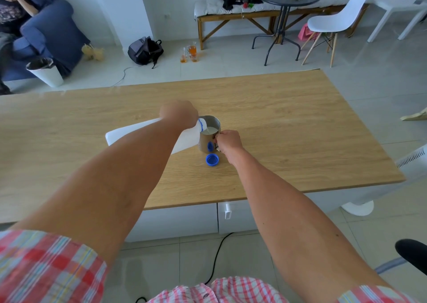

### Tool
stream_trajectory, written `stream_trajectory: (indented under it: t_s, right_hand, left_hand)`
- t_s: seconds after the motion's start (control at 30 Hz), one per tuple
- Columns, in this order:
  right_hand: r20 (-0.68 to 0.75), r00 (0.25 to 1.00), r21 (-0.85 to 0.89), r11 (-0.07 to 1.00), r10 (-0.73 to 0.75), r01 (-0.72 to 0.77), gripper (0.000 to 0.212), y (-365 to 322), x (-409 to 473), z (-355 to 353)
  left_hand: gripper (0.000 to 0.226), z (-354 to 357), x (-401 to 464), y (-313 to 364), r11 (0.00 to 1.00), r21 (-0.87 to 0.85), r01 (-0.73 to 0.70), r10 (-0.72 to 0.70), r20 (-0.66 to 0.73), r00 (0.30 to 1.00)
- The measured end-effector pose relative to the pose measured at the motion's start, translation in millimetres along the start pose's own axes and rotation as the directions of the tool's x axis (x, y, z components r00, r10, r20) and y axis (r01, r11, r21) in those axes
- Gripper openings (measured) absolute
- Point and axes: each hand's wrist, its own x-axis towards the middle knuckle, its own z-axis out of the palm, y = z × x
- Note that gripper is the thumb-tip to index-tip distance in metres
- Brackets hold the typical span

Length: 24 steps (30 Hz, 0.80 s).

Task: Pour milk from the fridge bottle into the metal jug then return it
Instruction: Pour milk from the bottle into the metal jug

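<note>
A white plastic milk bottle [129, 133] with a blue neck ring lies tipped almost flat, its mouth over the rim of the metal jug [206, 143]. My left hand [179, 114] grips the bottle near its neck. Milk runs from the mouth into the jug, where white milk shows inside. My right hand [228, 142] is closed on the jug's handle on its right side. The jug stands upright on the wooden table [288, 127]. The bottle's blue cap [212, 159] lies on the table just in front of the jug.
Beyond the table are a white bin [46, 71], a blue armchair with a seated person, a backpack [145, 50], glasses on the floor, a bench, a round black table and a white chair [335, 20]. A fan stands at the right edge.
</note>
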Motion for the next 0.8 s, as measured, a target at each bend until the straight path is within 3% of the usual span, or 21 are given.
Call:
stream_trajectory:
  t_s: [0.8]
  right_hand:
    - [0.008,1.0,0.005,1.0,-0.005,0.005,0.024,1.1,2.7,0.1]
  left_hand:
    - [0.017,-0.9,1.4,1.0,1.0,0.006,-0.009,0.009,0.015,1.0]
